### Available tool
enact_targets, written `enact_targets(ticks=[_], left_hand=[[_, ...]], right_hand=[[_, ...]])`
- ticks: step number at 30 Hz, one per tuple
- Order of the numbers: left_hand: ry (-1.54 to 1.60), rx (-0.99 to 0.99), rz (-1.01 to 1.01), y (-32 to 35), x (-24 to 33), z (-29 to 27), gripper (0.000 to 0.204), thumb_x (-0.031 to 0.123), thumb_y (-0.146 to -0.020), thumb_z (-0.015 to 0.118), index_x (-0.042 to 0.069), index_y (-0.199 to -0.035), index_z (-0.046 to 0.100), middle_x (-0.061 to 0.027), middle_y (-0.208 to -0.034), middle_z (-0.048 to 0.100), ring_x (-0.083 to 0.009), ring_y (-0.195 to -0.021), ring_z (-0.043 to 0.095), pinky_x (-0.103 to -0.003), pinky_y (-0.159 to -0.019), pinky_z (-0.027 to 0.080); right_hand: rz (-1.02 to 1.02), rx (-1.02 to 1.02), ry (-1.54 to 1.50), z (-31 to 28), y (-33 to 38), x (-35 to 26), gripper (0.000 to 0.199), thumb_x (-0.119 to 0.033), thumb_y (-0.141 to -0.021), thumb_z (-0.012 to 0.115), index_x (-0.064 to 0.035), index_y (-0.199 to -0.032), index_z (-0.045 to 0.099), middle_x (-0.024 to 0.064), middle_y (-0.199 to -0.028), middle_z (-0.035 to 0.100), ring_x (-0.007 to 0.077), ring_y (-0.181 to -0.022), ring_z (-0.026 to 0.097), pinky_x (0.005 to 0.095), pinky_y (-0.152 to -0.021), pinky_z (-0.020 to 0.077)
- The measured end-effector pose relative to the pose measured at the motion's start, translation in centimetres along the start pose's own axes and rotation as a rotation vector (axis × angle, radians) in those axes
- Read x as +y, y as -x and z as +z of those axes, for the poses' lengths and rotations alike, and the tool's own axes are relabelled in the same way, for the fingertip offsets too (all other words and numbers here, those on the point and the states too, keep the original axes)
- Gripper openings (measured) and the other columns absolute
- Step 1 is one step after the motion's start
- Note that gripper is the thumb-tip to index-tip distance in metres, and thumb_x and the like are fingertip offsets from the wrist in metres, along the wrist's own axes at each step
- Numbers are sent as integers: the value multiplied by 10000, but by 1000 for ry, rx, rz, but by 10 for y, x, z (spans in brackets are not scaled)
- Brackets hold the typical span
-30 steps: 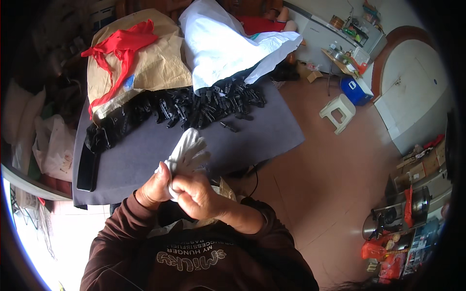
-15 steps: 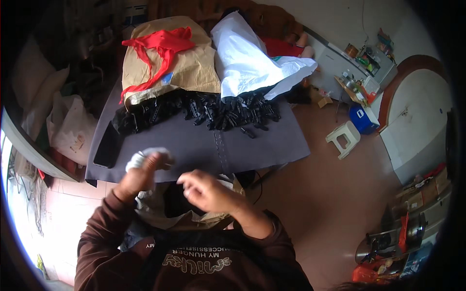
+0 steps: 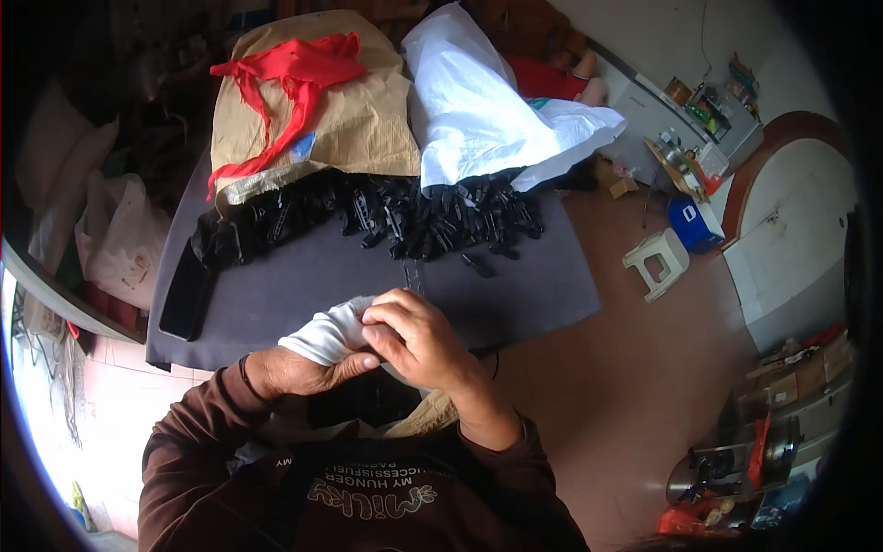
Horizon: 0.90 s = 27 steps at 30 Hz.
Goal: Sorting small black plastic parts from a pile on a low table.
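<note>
A reddish-brown floor [image 3: 579, 396] is seen around a table [image 3: 276, 290] that is covered with dark grey cloth. On the far part of the table a large brown paper sack [image 3: 368, 120] is laid with its mouth turned toward the person. Just beside it, on its right, a white plastic bag [image 3: 478, 110] is spread, crumpled and bright. Along the near edges of both, black plastic pieces [image 3: 441, 216] are heaped; whether they are held inside or only partly covered cannot be told. Left of the table, a whitish plastic bag [image 3: 120, 244] is seen, its contents not made out. On the floor to the right, a pale stool [image 3: 655, 262] is placed near a blue box [image 3: 690, 225], whose inside is not shown. Below the hands a tan bag [image 3: 430, 414] is partly hidden, and what is held in it cannot be made out. Over the brown sack a red cloth [image 3: 313, 60] is draped. At the table's left edge a flat black oblong thing [image 3: 189, 290] is laid.

Above the near edge of the table, a white glove [image 3: 326, 336] is held between the hands. By the right hand [image 3: 409, 336] its far end is grasped with bent fingers. The fingers of the left hand [image 3: 299, 370] are covered by it, the thumb left bare; whether they are closed cannot be told.
</note>
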<state>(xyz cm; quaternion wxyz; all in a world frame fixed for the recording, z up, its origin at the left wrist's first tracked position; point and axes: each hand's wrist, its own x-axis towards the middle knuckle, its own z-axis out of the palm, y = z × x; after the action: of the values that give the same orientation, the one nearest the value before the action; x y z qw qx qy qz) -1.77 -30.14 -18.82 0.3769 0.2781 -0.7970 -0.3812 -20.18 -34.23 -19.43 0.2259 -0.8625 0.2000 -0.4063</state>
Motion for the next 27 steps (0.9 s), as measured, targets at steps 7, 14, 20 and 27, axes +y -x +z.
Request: enact_targets(ticks=[7, 14, 20, 27], left_hand=[[-640, -165, 87, 2, -12, -5, 537, 400, -884, 601, 68, -1288, 478, -227, -1349, 423, -429, -1290, 363, -546, -1069, 244], [-710, -109, 25, 1, -13, 1, 513, 334, -837, 609, 92, -1275, 497, -193, -1358, 435, -408, -1292, 381, -573, -1054, 260], [-894, -62, 78, 0, -21, 10, 498, 307, -798, 595, 106, -1249, 527, -165, -1360, 441, -375, -1275, 404, -587, -1017, 288], [-918, 6, 52, -9, -12, 14, 408, 343, -761, 576, 147, -1118, 571, -94, -1198, 518, -328, -1169, 481, -514, -952, 371]], right_hand=[[-199, 32, -7, 10, -9, -2, 86, -53, -789, 671, -50, -856, 617, 65, -819, 596, 236, -746, 544, 337, -677, 464], [-129, -22, 214, -1, -11, -21, 108, -57, -795, 662, -63, -871, 586, 63, -878, 573, 250, -804, 545, 347, -743, 447], [-113, -70, 92, 8, -2, -17, 103, -46, -813, 623, -49, -865, 534, 72, -859, 536, 253, -780, 506, 369, -735, 435], [-221, -132, 409, 29, 11, -33, 98, -24, -797, 617, -23, -853, 536, 88, -839, 505, 243, -766, 495, 346, -725, 431]])
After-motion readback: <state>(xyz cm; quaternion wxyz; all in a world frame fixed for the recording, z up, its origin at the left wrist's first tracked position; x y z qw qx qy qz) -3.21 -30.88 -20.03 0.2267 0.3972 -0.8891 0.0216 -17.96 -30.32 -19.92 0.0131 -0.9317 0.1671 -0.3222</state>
